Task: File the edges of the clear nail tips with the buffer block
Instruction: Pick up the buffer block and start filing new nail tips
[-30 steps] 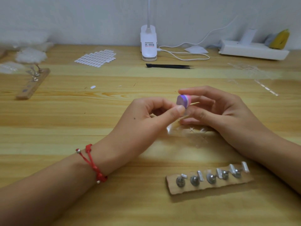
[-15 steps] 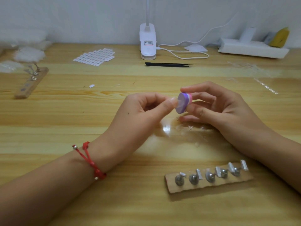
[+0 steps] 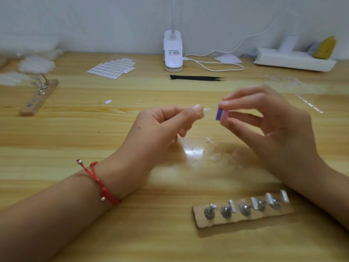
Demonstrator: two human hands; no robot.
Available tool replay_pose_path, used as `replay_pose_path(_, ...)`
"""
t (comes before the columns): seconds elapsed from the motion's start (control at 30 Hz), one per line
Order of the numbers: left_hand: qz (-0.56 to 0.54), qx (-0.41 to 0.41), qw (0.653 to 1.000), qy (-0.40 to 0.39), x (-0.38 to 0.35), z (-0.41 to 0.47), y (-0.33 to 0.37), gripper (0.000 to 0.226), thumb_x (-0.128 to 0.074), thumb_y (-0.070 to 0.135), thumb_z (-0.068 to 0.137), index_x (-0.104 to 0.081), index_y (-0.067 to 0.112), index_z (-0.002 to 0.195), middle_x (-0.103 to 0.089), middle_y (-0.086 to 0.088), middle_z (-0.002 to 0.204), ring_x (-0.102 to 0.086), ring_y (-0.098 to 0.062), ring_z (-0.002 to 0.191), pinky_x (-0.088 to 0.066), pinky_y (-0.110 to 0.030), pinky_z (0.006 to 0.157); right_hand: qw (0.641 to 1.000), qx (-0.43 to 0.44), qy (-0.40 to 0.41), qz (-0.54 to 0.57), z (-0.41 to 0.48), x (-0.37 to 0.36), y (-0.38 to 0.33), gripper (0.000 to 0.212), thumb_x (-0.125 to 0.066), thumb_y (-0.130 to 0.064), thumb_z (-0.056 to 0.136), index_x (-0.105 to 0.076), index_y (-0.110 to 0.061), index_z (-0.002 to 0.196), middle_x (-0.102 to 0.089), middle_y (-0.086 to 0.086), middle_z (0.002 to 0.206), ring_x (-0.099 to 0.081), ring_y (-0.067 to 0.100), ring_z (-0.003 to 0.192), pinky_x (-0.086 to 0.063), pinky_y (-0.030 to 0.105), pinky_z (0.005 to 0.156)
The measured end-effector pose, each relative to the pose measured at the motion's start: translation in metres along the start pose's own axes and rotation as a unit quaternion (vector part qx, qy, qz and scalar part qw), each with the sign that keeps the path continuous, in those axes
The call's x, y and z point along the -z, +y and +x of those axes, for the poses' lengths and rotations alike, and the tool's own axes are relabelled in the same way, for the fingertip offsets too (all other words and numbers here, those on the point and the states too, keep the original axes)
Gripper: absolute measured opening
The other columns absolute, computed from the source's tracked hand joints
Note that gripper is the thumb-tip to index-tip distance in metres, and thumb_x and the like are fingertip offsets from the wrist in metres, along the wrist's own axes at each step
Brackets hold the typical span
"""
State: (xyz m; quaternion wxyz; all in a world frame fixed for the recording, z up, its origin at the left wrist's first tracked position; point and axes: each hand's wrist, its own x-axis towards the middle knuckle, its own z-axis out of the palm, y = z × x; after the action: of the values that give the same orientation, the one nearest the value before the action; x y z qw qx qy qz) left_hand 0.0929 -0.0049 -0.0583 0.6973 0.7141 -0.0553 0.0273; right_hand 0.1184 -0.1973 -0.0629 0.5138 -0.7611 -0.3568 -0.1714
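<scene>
My left hand [image 3: 162, 127] pinches a clear nail tip [image 3: 207, 112] between thumb and forefinger; the tip sticks out to the right. My right hand [image 3: 270, 125] pinches a small purple and pink buffer block [image 3: 221, 114] between thumb and fingers. A narrow gap separates the block from the tip. Both hands hover above the wooden table [image 3: 94, 140]. Several loose clear nail tips [image 3: 221, 157] lie on the table below the hands.
A wooden holder with metal stands [image 3: 243, 210] lies near the front right. A second holder [image 3: 38, 97] sits at far left. A sheet of white stickers [image 3: 111, 68], a lamp base [image 3: 173, 52], black tweezers [image 3: 196, 77] and a white power strip [image 3: 294, 59] stand at the back.
My hands have drawn apart: the buffer block has left the nail tip and moved right, and the left hand has shifted slightly up and left with the tip.
</scene>
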Motion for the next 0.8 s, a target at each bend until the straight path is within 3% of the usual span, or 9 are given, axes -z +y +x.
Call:
replay_pose_path(0.1,-0.019,0.014,0.999,-0.025,0.0016,0.0011,0.001,0.02,-0.066,0.037,0.076,-0.072,0.025,0.06,-0.05,0.008,0.06,-0.042,-0.006,0.06,-0.035,-0.014,0.054,0.982,0.122,0.003,-0.144,0.0006,0.0005,-0.0006,0.02,-0.07,-0.006,0.088,-0.065,-0.02,0.103,-0.059,0.01,0.104,-0.059,0.008,0.101,-0.049,0.028,0.089)
replay_pose_path(0.27,-0.022,0.01,0.999,-0.039,0.0008,-0.0003,0.0026,0.02,-0.065,0.035,0.076,-0.072,0.025,0.061,-0.048,0.007,0.059,-0.042,-0.009,0.063,-0.035,-0.023,0.065,0.97,0.167,0.034,-0.172,0.002,-0.0003,-0.0035,0.025,-0.072,0.005,0.085,-0.064,-0.009,0.104,-0.051,0.017,0.102,-0.052,-0.001,0.101,-0.046,0.015,0.092)
replay_pose_path(0.43,-0.019,0.0,0.999,-0.047,-0.0008,-0.0015,0.0037,0.026,-0.062,0.033,0.078,-0.068,0.027,0.054,-0.048,0.009,0.058,-0.041,-0.007,0.061,-0.034,-0.024,0.065,0.967,0.188,0.025,-0.17,-0.0005,-0.0022,-0.0059,0.03,-0.074,0.005,0.082,-0.064,-0.014,0.103,-0.046,0.014,0.101,-0.054,0.017,0.101,-0.05,0.026,0.095)
replay_pose_path(0.8,-0.01,0.006,0.999,-0.037,-0.0009,-0.0026,0.0026,0.021,-0.065,0.037,0.075,-0.07,0.028,0.056,-0.052,0.008,0.06,-0.044,-0.005,0.064,-0.035,-0.024,0.068,0.958,0.206,0.014,-0.201,0.0012,0.0019,-0.0037,0.034,-0.077,0.005,0.08,-0.064,-0.017,0.101,-0.046,0.012,0.102,-0.055,0.023,0.098,-0.05,0.026,0.095)
